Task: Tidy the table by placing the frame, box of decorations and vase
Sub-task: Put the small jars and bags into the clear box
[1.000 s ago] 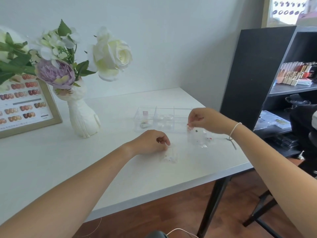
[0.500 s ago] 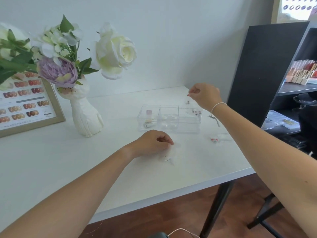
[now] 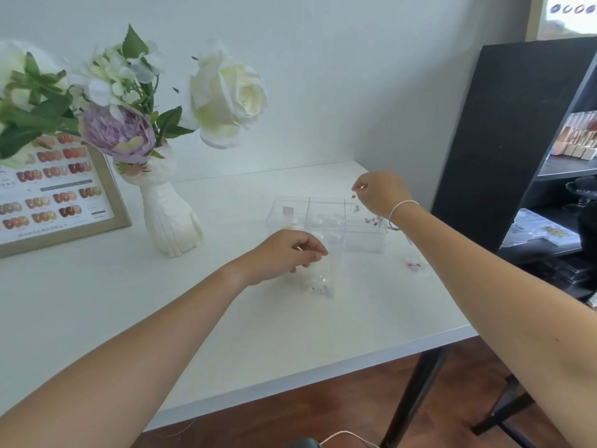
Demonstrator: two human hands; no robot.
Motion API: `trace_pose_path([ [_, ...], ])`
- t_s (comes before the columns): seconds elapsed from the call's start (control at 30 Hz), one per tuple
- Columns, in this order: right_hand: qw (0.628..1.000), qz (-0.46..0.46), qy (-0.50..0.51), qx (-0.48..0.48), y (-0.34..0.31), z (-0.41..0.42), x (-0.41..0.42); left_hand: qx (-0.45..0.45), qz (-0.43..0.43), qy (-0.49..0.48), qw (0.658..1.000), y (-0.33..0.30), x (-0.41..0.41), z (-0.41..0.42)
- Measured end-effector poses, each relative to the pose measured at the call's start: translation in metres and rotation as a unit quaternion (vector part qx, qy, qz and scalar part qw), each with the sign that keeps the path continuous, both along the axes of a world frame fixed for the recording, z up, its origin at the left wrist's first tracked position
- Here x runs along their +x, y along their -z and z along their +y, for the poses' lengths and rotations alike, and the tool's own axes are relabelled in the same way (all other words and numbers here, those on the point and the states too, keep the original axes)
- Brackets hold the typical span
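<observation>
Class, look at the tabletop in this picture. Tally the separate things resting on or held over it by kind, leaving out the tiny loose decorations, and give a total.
Picture frame: 1
Vase of flowers: 1
Clear compartment box: 1
Small clear bags: 2, one under the left hand, one lying by the right forearm
Total: 5

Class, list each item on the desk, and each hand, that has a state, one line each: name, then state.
vase: upright, holding flowers
frame: standing, leaning back
clear box: lidless, small decorations in its compartments
clear bag: on the table, pinched at its top by the left hand
left hand: fingers closed on the bag
right hand: raised over the box's right end, fingers pinched together
small packet: lying flat, untouched
</observation>
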State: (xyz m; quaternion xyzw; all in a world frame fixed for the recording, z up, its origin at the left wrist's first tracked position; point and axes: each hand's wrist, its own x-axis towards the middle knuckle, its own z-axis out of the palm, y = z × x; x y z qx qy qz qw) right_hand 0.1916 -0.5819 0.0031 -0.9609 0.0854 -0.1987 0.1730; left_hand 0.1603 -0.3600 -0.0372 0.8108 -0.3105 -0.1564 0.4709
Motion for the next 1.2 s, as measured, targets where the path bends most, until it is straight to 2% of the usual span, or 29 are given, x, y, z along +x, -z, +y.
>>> trace_pose_path([
  [0.13,0.996,0.081,-0.030,-0.027,0.008,0.004,-0.001,-0.008,-0.007,-0.010,1.000,-0.006,0.003,0.001],
  [0.3,0.993,0.100,-0.044,-0.039,0.012,0.000,-0.004,-0.026,-0.011,-0.011,1.000,-0.015,0.006,-0.002],
  [0.37,0.995,0.079,-0.044,-0.038,0.012,-0.005,-0.007,-0.034,-0.016,-0.011,0.999,-0.020,0.007,-0.005],
  [0.5,0.998,-0.036,-0.036,0.041,0.008,-0.016,-0.019,-0.047,-0.023,-0.014,0.999,-0.029,0.008,-0.013],
  [0.57,0.996,-0.053,-0.034,0.059,0.006,-0.025,-0.028,-0.055,-0.031,-0.018,0.998,-0.034,0.010,-0.018],
  [0.67,0.996,-0.008,-0.034,0.080,0.009,-0.045,-0.045,-0.055,-0.049,-0.032,0.997,-0.043,0.014,-0.029],
  [0.77,0.992,0.077,-0.041,0.093,0.017,-0.066,-0.064,-0.064,-0.059,-0.041,0.995,-0.052,0.019,-0.041],
  [0.97,0.964,0.242,-0.072,0.083,0.030,-0.095,-0.088,-0.084,-0.101,-0.082,0.988,-0.065,0.033,-0.065],
  [1.07,0.955,0.270,-0.087,0.080,0.036,-0.098,-0.093,-0.085,-0.126,-0.098,0.983,-0.065,0.040,-0.075],
  [1.2,0.958,0.260,-0.098,0.077,0.042,-0.095,-0.092,-0.064,-0.142,-0.118,0.981,-0.055,0.048,-0.084],
])
